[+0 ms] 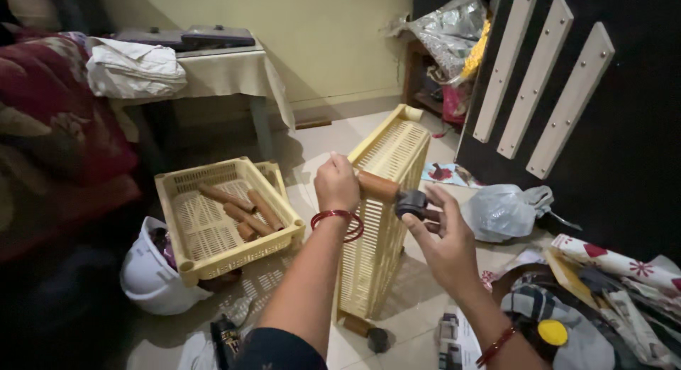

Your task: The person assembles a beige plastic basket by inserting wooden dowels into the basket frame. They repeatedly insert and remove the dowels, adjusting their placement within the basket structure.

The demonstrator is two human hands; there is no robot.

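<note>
The upright cream basket tray (386, 200) stands on edge on the floor, which puts its corner post within reach. The left hand (336, 185) grips the brown tube (377, 186) at that upper corner, fingers clenched round it. The right hand (443, 239) pinches a black caster wheel (411, 202) at the tube's end. Left of the upright tray, a second tray (186, 260) lies flat holding spare tubes (245, 212). Right of it lies a grey plastic bag (504, 210); beneath, printed leaflets (454, 334).

Dim room: pale yellow wall (333, 36), light tiled floor (319, 139), cloth-draped table (227, 72) against it.
</note>
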